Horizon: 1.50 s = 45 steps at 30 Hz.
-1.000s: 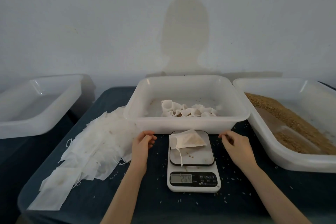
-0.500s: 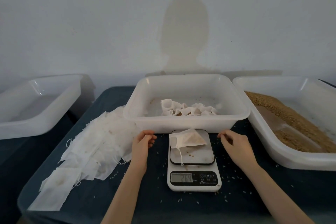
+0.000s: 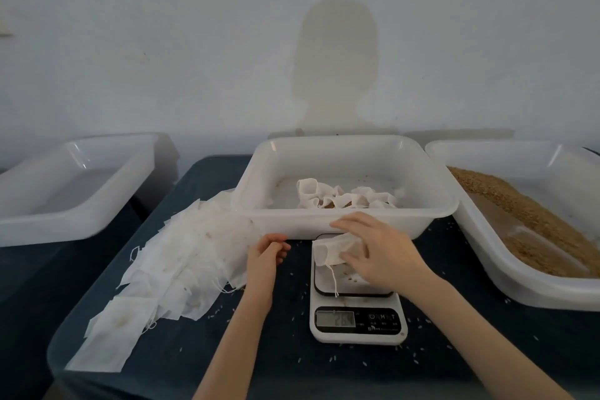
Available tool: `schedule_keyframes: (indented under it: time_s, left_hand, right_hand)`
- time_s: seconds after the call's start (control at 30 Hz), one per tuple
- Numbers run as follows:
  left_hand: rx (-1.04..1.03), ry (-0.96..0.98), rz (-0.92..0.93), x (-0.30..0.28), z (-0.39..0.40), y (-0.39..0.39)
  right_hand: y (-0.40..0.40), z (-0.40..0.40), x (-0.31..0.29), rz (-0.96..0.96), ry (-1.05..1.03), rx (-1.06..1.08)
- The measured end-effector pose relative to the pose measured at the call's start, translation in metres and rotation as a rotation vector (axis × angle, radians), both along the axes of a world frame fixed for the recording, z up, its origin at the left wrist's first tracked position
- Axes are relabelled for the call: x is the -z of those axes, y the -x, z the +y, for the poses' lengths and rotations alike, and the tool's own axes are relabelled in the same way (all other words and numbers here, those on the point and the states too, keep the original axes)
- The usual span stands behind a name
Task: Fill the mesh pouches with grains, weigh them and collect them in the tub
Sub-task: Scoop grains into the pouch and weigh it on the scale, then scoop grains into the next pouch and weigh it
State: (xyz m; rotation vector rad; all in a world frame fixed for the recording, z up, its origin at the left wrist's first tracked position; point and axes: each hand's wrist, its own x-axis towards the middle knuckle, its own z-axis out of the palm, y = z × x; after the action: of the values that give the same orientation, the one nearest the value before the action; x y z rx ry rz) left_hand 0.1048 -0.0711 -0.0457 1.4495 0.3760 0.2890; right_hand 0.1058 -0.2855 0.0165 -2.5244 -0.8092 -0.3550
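A white kitchen scale (image 3: 357, 325) stands on the dark table in front of the middle tub (image 3: 285, 216). On its platform lies a filled mesh pouch (image 3: 329, 253) with its string trailing down. My right hand (image 3: 383, 256) is over the pouch, fingers above it and thumb against its front, gripping it. My left hand (image 3: 269, 253) rests loosely curled on the table left of the scale, holding nothing. Several filled pouches (image 3: 344, 200) lie in the middle tub. The scale's display is blurred.
A tub (image 3: 519, 289) on the right holds brown grains (image 3: 532, 230). A pile of flat empty pouches (image 3: 181, 256) spreads across the table's left side. Another white tub (image 3: 65, 221) stands at far left. Loose grains dot the table (image 3: 292, 367).
My right hand has moved left from beside the scale onto the pouch and taken hold of it. The left hand has stayed in place.
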Motion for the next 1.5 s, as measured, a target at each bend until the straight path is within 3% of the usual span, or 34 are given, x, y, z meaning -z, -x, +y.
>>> schedule_keyframes:
  time_s: [0.1,0.23,0.33,0.47,0.53,0.63,0.73,0.83,0.93,1.0,1.1,1.23,1.3,1.43,1.5]
  left_hand:
    - [-0.003,0.007,0.004,-0.002,0.000,0.002]
    - [0.005,0.005,0.002,-0.001,-0.001,0.005]
    - [0.017,0.000,-0.001,0.000,-0.001,0.004]
    - [0.039,-0.004,-0.008,0.001,-0.001,0.003]
    - [0.047,-0.006,-0.011,0.001,-0.001,0.003]
    - [0.050,-0.022,-0.004,0.000,0.000,0.004]
    - [0.063,-0.089,-0.002,-0.001,-0.002,0.007]
    - [0.106,-0.232,-0.025,-0.001,-0.007,0.012]
    - [0.115,-0.591,-0.036,-0.001,-0.011,0.016]
    - [0.037,-0.942,-0.033,0.000,-0.010,0.021]
    - [-0.092,-1.205,0.036,-0.003,-0.001,0.025]
    - [-0.096,-1.337,0.246,-0.006,0.024,0.031]
    - [-0.030,-1.371,0.260,-0.004,0.035,0.033]
    - [0.163,-1.415,0.243,-0.005,0.048,0.033]
    - [0.220,-1.460,0.268,-0.008,0.051,0.032]
  right_hand:
    - [-0.007,0.020,-0.001,0.004,0.172,-0.008]
    - [-0.016,0.027,-0.009,0.079,0.108,0.057]
    - [-0.029,0.024,-0.029,0.130,-0.100,0.099]
    - [-0.048,0.030,-0.068,0.285,-0.601,0.055]
    - [-0.060,0.035,-0.083,0.186,-0.690,0.095]
    - [-0.075,0.043,-0.084,-0.045,-0.590,0.222]
    - [-0.086,0.045,-0.063,-0.155,-0.143,0.272]
    - [-0.096,0.038,-0.045,0.127,0.259,0.228]
    - [-0.096,0.033,-0.043,0.332,0.219,0.155]
    - [-0.094,0.032,-0.046,0.310,0.206,0.173]
    - [-0.084,0.028,-0.052,0.204,0.122,0.184]
    - [-0.056,0.026,-0.054,0.076,-0.042,0.098]
    - [-0.040,0.029,-0.053,0.086,-0.108,0.045]
    - [-0.011,0.040,-0.049,0.405,-0.441,-0.169]
    - [-0.002,0.046,-0.045,0.500,-0.473,-0.214]
